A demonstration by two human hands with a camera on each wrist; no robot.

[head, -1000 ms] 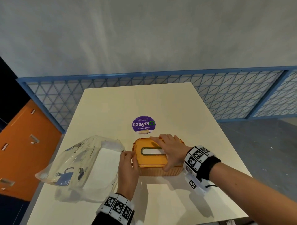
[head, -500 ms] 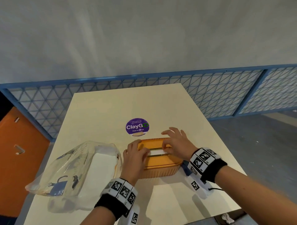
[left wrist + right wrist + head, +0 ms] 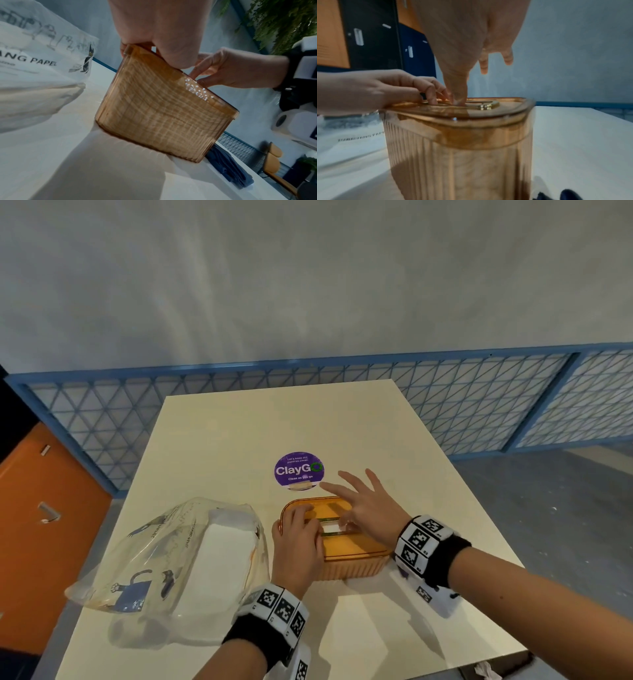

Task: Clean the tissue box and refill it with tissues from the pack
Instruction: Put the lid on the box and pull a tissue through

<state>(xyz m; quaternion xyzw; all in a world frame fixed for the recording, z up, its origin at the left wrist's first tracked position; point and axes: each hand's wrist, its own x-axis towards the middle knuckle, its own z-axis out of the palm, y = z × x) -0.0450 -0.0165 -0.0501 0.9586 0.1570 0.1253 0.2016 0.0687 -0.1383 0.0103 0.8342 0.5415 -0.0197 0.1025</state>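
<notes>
An amber see-through tissue box (image 3: 346, 556) with ribbed walls stands on the cream table (image 3: 239, 433), its lid on. My left hand (image 3: 301, 529) lies over the lid's left end, fingers curled onto it at the gold-rimmed slot (image 3: 486, 106). My right hand (image 3: 363, 508) reaches down at the slot's middle, where thumb and forefinger meet on a bit of white tissue (image 3: 330, 529); its other fingers are spread. The tissue pack (image 3: 191, 559), a clear printed bag with a white stack inside, lies just left of the box. The left wrist view shows the box (image 3: 159, 112) side on.
A purple round ClayGo sticker (image 3: 298, 470) is on the table behind the box. A dark blue cloth (image 3: 228, 169) lies against the box's right side. A blue lattice fence (image 3: 479, 405) runs behind the table; orange lockers (image 3: 41, 525) stand to the left.
My left hand moved from the box's left side up onto the lid. My right hand lifted off the lid, brought thumb and forefinger to the slot and spread its other fingers.
</notes>
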